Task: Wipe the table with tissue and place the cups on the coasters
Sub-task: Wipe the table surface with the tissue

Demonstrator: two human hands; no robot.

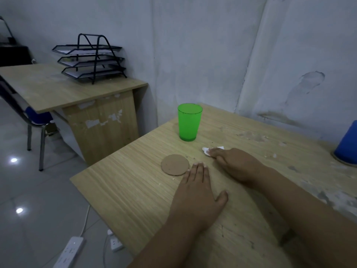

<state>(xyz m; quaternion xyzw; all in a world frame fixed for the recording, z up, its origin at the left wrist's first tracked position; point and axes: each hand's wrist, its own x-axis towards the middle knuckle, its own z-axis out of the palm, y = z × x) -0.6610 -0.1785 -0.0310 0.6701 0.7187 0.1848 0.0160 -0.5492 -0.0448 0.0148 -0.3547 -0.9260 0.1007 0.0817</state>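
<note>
A green plastic cup (189, 122) stands upright near the far left corner of the wooden table (135, 200). A round brown coaster (174, 164) lies bare in front of it. My right hand (237, 165) presses a white tissue (206, 151) flat on the tabletop, to the right of the coaster; only the tissue's edges show past the fingers. Flat on the table lies my left hand (199, 192), fingers apart, its fingertips just right of the coaster. At the right edge a blue cup (346, 146) sits upside down on a second coaster (342, 163).
White dust and crumbs are scattered over the table's right half. A second wooden desk (58, 88) with a black three-tier paper tray (90, 59) stands at the back left, with a blue chair (36, 120) beside it. Power strips (70, 252) and cables lie on the floor.
</note>
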